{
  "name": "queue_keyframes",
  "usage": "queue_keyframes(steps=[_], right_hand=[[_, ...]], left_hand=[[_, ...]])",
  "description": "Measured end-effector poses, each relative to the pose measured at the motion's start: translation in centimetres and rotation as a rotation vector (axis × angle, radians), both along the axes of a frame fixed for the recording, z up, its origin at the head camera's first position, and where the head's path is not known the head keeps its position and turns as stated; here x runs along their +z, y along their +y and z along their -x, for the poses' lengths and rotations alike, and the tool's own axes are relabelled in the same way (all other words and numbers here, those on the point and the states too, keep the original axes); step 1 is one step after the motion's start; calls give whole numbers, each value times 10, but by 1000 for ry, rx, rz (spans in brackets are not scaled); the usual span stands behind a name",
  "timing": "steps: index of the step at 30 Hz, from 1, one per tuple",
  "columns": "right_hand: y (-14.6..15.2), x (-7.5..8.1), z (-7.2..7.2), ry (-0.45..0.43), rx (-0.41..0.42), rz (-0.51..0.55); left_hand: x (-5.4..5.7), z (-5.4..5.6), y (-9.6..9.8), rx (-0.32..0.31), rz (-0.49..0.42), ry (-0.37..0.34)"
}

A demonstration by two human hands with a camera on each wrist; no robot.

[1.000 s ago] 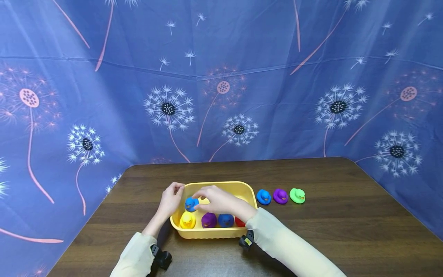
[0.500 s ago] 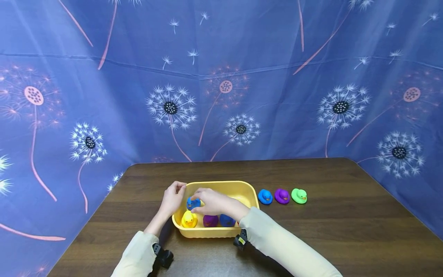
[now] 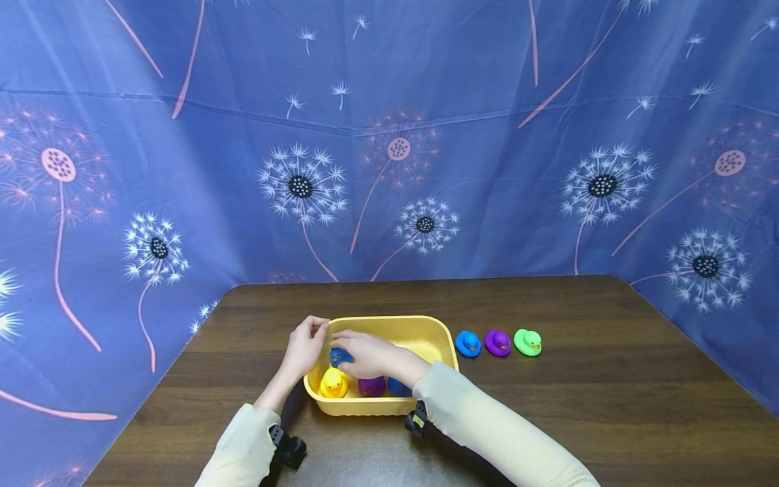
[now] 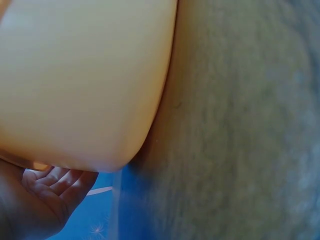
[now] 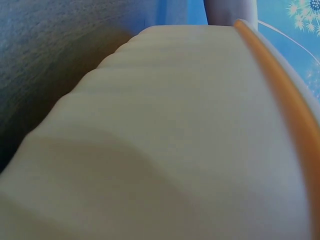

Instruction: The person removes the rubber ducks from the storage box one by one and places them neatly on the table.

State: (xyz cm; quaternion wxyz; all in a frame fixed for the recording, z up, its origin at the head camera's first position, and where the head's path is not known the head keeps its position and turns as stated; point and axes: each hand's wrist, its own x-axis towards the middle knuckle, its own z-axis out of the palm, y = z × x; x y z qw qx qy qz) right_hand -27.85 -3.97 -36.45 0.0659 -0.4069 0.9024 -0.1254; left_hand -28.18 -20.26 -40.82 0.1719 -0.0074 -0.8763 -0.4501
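Observation:
A yellow plastic basin stands on the table. My left hand grips its rim at the back left corner, and in the left wrist view the fingers of that left hand lie along the outer wall. Inside the basin, my right hand reaches over a blue rubber duck at the left, thumb in front and fingers behind it, holding it. A yellow duck sits in the front left corner. Beside it are a purple duck and a second blue duck, partly covered by the right forearm.
Right of the basin, a blue duck, a purple duck and a light green duck stand in a row on the brown wooden table. A blue dandelion-print cloth hangs behind the table. The right wrist view shows mostly the basin's wall.
My right hand has shifted left and come farther over the blue duck. The red duck seen earlier is now hidden behind the right sleeve. The left hand stays on the rim.

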Motion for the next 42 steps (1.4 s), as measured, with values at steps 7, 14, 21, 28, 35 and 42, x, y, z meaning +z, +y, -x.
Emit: queue_keyframes(steps=[7, 14, 21, 28, 35, 42], right_hand=[[1, -1, 0, -17, -21, -12], [1, -2, 0, -10, -24, 35], [1, -2, 3, 9, -1, 105], [2, -1, 4, 65, 13, 141], [2, -1, 3, 56, 6, 110], [2, -2, 4, 62, 5, 120]], left_hand=[[0, 1, 0, 1, -13, -14], [0, 1, 0, -7, -8, -11], [1, 0, 0, 0, -5, -17], [1, 0, 0, 4, -8, -20], [1, 1, 2, 3, -3, -20], [1, 0, 1, 4, 1, -28]])
